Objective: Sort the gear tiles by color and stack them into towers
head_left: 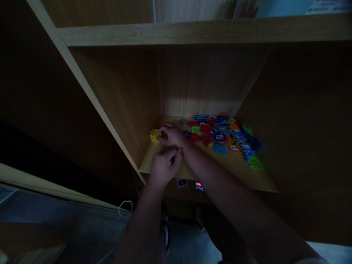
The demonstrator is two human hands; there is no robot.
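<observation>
Yellow interlocking plastic piece [154, 136] partly hidden behind the right hand [171, 135], contact too dark to make out; left hand [165, 165] also unreadable in shadow. Multicoloured pile of pieces [222, 135] too small to separate individually. Lit device [199, 186] under the shelf [225, 168] partly hidden, unidentifiable; printed sheet [327, 6] cut off by the top edge.

The right arm [220, 176] reaches across from the lower right, its right hand [171, 135] bent forward, while the curled left hand [165, 167] sits just behind, its fingers [178, 153] touching the right wrist [184, 145].
</observation>
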